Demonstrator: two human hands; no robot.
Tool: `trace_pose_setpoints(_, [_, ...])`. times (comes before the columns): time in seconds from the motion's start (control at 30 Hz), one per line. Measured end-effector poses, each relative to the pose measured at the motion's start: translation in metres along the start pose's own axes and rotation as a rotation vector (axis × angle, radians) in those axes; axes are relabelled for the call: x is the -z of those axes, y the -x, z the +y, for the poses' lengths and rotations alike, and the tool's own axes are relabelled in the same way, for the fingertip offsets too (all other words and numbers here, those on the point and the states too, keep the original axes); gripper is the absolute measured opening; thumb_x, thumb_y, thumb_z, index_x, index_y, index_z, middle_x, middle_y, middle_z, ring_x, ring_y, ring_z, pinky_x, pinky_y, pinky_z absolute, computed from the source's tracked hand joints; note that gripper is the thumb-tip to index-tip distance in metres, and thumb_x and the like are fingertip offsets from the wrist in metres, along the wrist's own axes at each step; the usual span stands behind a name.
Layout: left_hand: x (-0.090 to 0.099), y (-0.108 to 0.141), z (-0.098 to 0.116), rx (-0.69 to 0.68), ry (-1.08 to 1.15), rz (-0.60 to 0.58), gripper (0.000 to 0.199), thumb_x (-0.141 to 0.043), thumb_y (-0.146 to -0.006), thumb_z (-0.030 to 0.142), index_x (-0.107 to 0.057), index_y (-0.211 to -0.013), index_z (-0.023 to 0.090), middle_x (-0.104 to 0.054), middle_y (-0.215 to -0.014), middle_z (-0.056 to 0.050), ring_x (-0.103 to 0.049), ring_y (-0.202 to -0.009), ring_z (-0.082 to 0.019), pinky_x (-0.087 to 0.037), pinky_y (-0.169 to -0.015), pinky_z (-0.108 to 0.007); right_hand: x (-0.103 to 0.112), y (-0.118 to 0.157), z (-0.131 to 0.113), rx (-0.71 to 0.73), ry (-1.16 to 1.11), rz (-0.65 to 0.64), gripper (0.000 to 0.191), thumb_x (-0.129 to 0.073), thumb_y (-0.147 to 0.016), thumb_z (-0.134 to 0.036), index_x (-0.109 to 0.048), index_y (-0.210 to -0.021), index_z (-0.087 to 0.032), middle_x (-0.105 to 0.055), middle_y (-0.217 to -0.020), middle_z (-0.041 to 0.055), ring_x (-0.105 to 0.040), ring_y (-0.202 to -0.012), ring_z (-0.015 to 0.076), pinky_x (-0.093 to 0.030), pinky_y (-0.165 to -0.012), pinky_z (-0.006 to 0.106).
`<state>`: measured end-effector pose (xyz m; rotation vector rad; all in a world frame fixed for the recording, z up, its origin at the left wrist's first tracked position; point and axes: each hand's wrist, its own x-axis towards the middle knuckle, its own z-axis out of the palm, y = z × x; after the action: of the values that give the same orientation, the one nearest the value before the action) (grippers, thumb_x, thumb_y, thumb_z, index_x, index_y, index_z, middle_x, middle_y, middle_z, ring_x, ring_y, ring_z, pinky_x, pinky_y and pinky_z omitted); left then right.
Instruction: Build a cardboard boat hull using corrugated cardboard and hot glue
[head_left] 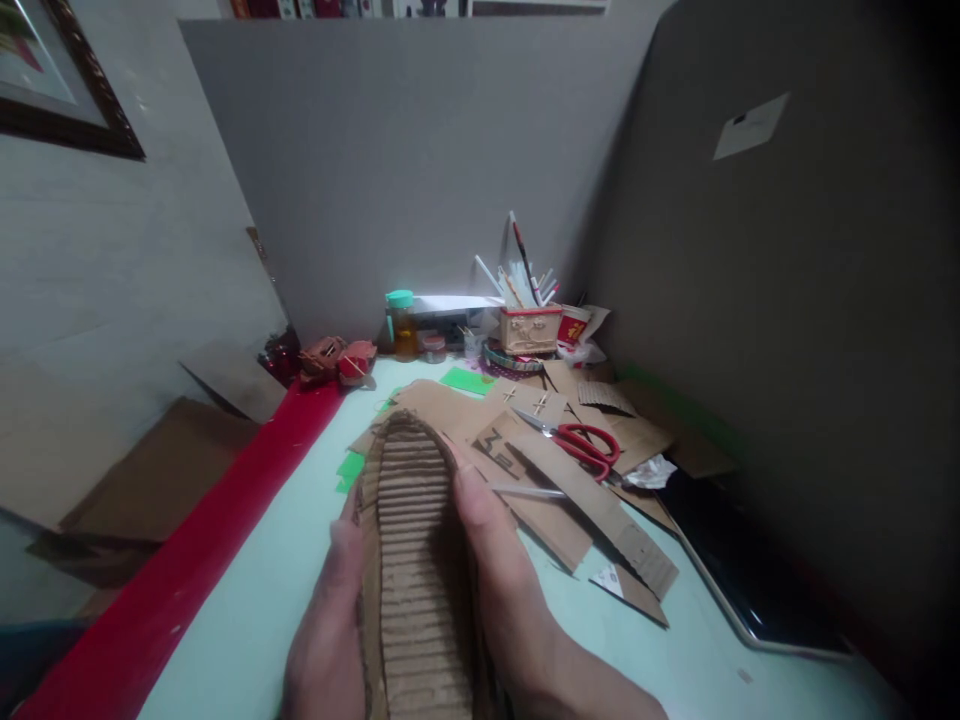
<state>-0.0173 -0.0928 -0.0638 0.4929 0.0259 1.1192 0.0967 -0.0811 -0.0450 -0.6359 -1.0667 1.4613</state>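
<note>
Between my two hands is a long corrugated cardboard piece [416, 540], rounded at its far end, with ridges running across it and a raised cardboard rim around it. My left hand [330, 610] grips its left side, the thumb along the rim. On the opposite side my right hand [517, 600] presses against the rim, thumb toward the rounded end. The fingers under the piece are hidden. Past my right hand lie a cardboard strip [600, 510], a thin white stick [529, 491] and red-handled scissors [589, 448], all among flat cardboard pieces [442, 405].
A dark flat device [750, 570] lies at the right. At the back stand a pen holder [531, 330] full of pens, a bottle with a teal lid [403, 325] and a red paper cup [574, 325]. Grey boards [420, 150] wall the table behind and at right.
</note>
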Motion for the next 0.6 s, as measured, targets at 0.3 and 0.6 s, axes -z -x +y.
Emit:
trace_pose_setpoints(0.3, [0.024,0.018,0.004,0.016,-0.159,0.374,0.043,-0.051,-0.104,0.029,-0.056,-0.145,0.040,-0.078,-0.126,0.012,-0.060,-0.131,-0.006,-0.040,-0.084,0.005,-0.013,0.014,0.006,0.019,0.174,0.128,0.057,-0.049,-0.100,-0.064,-0.056,-0.146,-0.032,-0.062,-0.144,0.0039,-0.052,-0.138,0.0310,-0.039,-0.117,0.048])
trace_pose_setpoints(0.6, [0.056,0.032,-0.011,-0.093,-0.341,0.525,0.045,-0.055,-0.098,0.050,-0.061,-0.140,0.036,-0.067,-0.145,0.003,-0.048,-0.145,-0.027,-0.040,-0.120,-0.039,-0.016,0.025,0.024,-0.079,0.296,0.369,0.051,-0.059,-0.096,-0.060,-0.060,-0.143,-0.037,-0.060,-0.147,0.0000,-0.046,-0.144,0.0290,-0.033,-0.123,0.045])
